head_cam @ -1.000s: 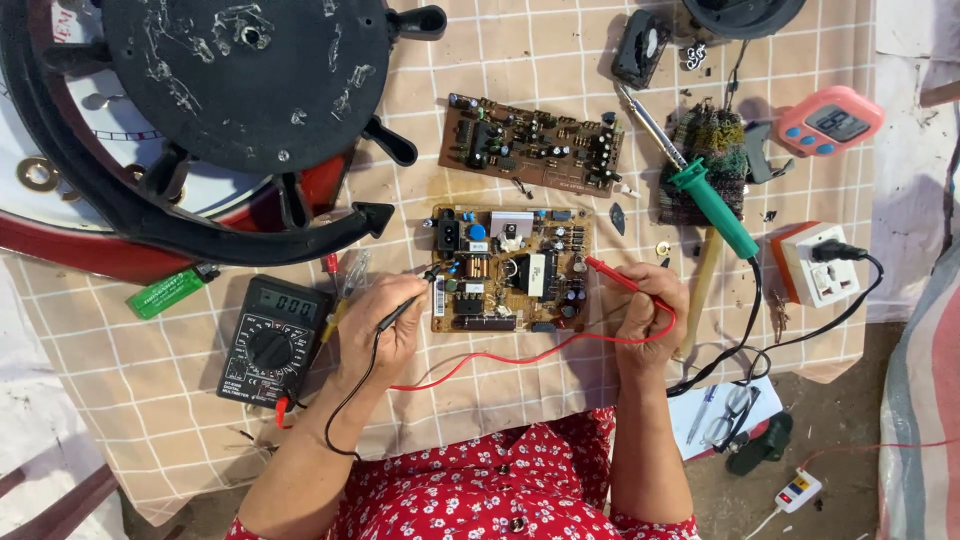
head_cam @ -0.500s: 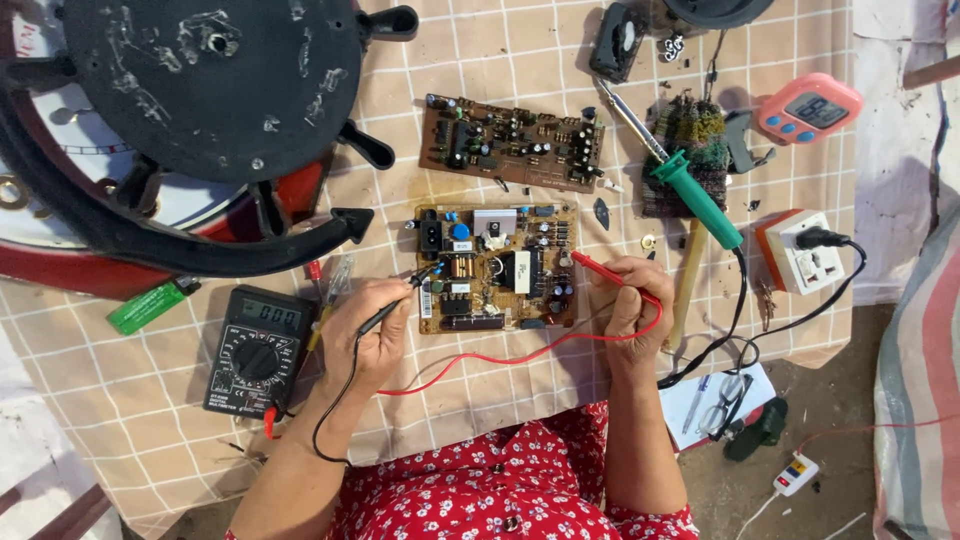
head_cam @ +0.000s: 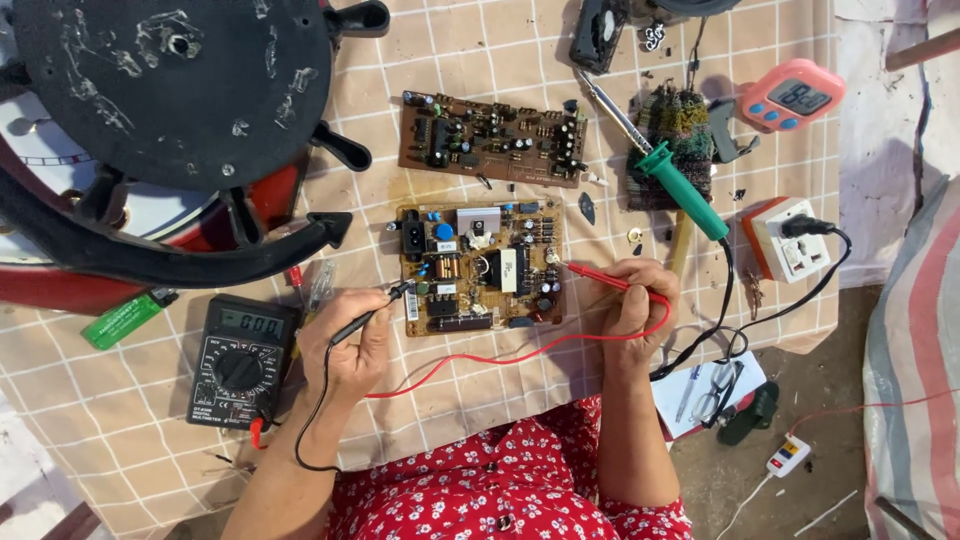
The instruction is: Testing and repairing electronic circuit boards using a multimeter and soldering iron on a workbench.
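A view from above of a bench (head_cam: 120, 420) covered with a checked cloth. A person in a red flowered top probes a circuit board (head_cam: 480, 265) that lies flat at the middle of the cloth.

The left hand (head_cam: 345, 345) has its fingers clamped on a black probe (head_cam: 375, 310), whose tip touches the board's left edge near a black socket. The right hand (head_cam: 635, 300) has its fingers closed round a red probe (head_cam: 600, 278), whose tip rests at the board's right edge. A red lead (head_cam: 500, 358) loops under the board between the two hands. A black meter (head_cam: 240, 360) lies just left of the left hand, its dial and small screen facing up.

A second, brown circuit board (head_cam: 490, 140) lies above the first. A green-handled soldering iron (head_cam: 660, 165) rests just beyond the right hand, its cord running to a white wall-type socket (head_cam: 790, 240) with a black plug in it.

What could go wrong, as a judgement: either probe tip could slide off its point and bridge two neighbouring contacts, since the parts stand close together. The loose red lead could snag on a wrist and pull a probe away. If the soldering iron is hot, the right hand's knuckles or the lead could brush it, being so near.
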